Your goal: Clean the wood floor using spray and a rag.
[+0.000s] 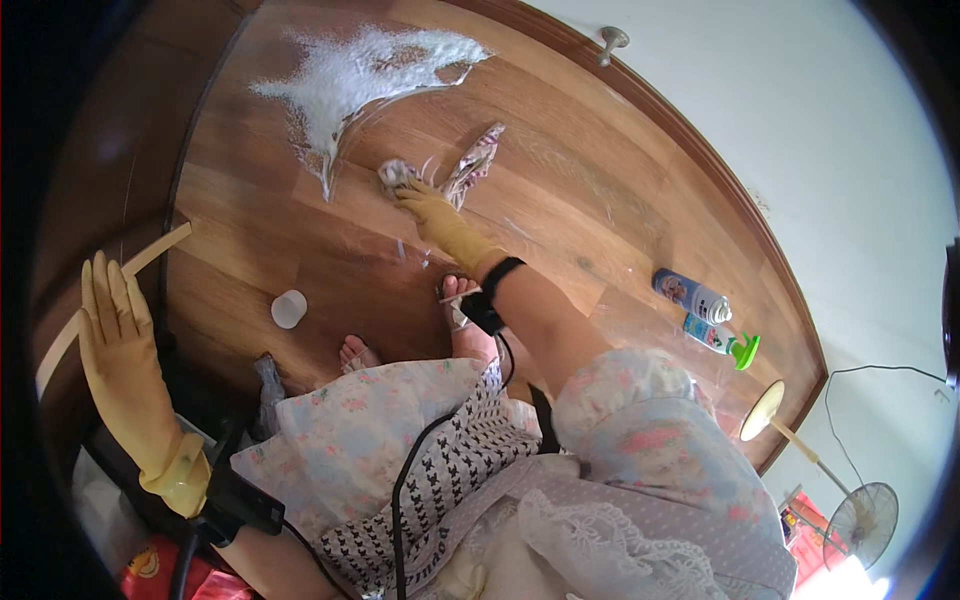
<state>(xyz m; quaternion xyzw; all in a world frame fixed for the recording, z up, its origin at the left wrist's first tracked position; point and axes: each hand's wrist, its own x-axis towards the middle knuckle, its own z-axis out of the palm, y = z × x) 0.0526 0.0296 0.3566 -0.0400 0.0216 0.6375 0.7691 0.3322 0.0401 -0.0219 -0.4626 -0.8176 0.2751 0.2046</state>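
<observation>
My right hand [440, 220], in a yellow rubber glove, presses a crumpled patterned cloth [474, 168] against the wooden floor [560, 180]. Bunched whitish cloth shows at its fingertips, and a loose fold sticks out beyond the hand. Farther off to the left lies a wide patch of white foam [375, 72] with a speckled edge and thin tails. My left hand [125, 370], gloved in the same yellow, is raised at the far left with fingers stretched out and holds nothing. Its fingers are beside a curved light wooden strip [158, 250]; whether they touch it, I cannot tell.
A white cup [289, 309] is on the floor before my feet. To the right lie a blue spray can [690, 296] and a spray bottle with a green trigger [742, 350]. A doorstop [612, 42] sticks out from the wall. A standing fan [860, 525] is at lower right.
</observation>
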